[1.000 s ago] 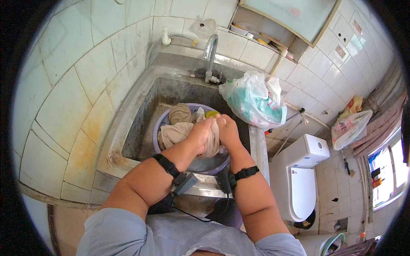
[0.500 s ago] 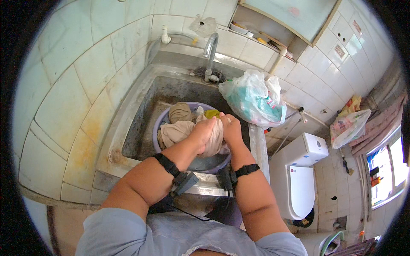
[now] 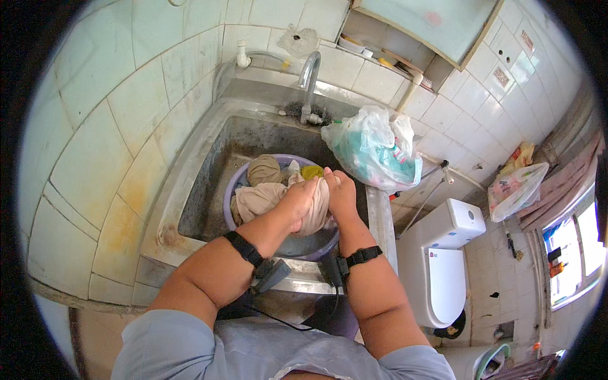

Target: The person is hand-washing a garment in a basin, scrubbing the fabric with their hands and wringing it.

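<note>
Beige cloth (image 3: 258,199) lies bunched in a pale purple basin (image 3: 228,204) of water standing in the metal sink. My left hand (image 3: 303,201) grips a fold of it, fingers curled in. Close beside, my right hand (image 3: 342,193) is closed on the same cloth, and part of the cloth hangs between the two hands. A brownish rolled cloth (image 3: 265,170) rests at the basin's far left. Something yellow-green (image 3: 311,171) shows just behind my hands. My fingertips are partly hidden by the hands themselves.
The stone-like sink (image 3: 212,171) has a curved metal faucet (image 3: 310,76) at its back. A stuffed clear plastic bag (image 3: 373,152) sits on its right rim. A white toilet (image 3: 446,278) stands to the right, and a tiled wall (image 3: 88,145) runs along the left.
My hands keep their hold on the beige cloth and have barely moved. The whole view has shifted very slightly.
</note>
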{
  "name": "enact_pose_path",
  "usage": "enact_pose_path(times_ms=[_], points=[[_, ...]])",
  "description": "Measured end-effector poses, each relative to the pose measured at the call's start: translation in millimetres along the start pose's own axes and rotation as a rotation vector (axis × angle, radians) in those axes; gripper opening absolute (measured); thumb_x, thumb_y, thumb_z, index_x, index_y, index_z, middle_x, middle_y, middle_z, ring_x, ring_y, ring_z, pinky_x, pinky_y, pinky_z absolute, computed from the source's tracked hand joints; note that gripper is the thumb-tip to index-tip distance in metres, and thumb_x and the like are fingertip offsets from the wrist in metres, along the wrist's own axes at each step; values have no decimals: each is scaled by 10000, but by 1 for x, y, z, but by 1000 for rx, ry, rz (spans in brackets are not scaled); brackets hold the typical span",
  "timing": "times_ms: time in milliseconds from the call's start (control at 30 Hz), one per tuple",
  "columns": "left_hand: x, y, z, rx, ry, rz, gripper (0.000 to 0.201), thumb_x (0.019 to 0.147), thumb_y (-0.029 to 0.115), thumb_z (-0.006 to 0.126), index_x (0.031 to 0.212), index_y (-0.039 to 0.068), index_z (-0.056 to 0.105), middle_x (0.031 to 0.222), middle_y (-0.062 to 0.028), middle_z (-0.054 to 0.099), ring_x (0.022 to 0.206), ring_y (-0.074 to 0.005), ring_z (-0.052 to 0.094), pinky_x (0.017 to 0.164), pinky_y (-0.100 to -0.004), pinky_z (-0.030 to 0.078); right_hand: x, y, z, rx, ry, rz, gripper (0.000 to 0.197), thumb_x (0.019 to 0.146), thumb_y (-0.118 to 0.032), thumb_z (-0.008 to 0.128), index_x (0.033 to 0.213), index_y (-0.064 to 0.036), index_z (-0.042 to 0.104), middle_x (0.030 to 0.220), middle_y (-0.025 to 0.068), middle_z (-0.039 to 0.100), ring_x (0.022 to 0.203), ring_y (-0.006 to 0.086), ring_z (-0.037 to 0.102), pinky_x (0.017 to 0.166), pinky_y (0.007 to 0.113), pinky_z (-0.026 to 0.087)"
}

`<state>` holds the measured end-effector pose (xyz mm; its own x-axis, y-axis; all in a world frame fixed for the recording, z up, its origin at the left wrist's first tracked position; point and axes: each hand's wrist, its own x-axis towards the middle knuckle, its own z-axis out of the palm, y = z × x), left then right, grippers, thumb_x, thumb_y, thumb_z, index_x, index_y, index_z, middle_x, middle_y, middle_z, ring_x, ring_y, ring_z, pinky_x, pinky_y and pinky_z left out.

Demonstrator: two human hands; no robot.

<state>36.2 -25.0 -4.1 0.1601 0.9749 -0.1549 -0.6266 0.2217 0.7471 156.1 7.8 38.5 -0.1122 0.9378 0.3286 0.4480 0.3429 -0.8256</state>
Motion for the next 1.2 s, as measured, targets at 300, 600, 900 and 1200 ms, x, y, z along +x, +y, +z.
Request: enact_pose_path(times_ms=[300, 600, 900, 1200], points=[[-9, 9, 9, -87, 72, 19, 397, 1008, 388, 422, 1079, 44, 607, 960, -102, 667, 846, -235, 657, 728, -385, 540, -8, -14, 5, -18, -89, -135, 372, 920, -321, 604, 773, 21, 626, 671, 205, 560, 627, 299, 534, 613, 396, 444], [-9, 25, 5, -14, 36, -24, 432, 978, 421, 501, 1073, 16, 617, 1035, -111, 648, 896, -206, 617, 796, -366, 502, 12, 20, 2, 88, 58, -106, 339, 925, -320, 610, 859, 11, 647, 745, 156, 647, 685, 271, 612, 681, 381, 474], [-1, 39, -17, 1, 189, 217, 340, 947, 364, 588, 1026, 34, 602, 976, -90, 639, 869, -195, 615, 786, -350, 506, -3, -22, -15, 27, -451, -18, 351, 906, -307, 645, 1053, 11, 641, 901, 63, 646, 823, 145, 582, 753, 300, 469], [-23, 37, 14, 412, -196, 13, 391, 940, 266, 614, 1208, -15, 579, 1070, -105, 655, 931, -167, 632, 807, -307, 507, 8, 15, -7, 525, 45, 70, 404, 944, -363, 582, 912, 39, 599, 851, 129, 622, 773, 183, 545, 720, 357, 460]])
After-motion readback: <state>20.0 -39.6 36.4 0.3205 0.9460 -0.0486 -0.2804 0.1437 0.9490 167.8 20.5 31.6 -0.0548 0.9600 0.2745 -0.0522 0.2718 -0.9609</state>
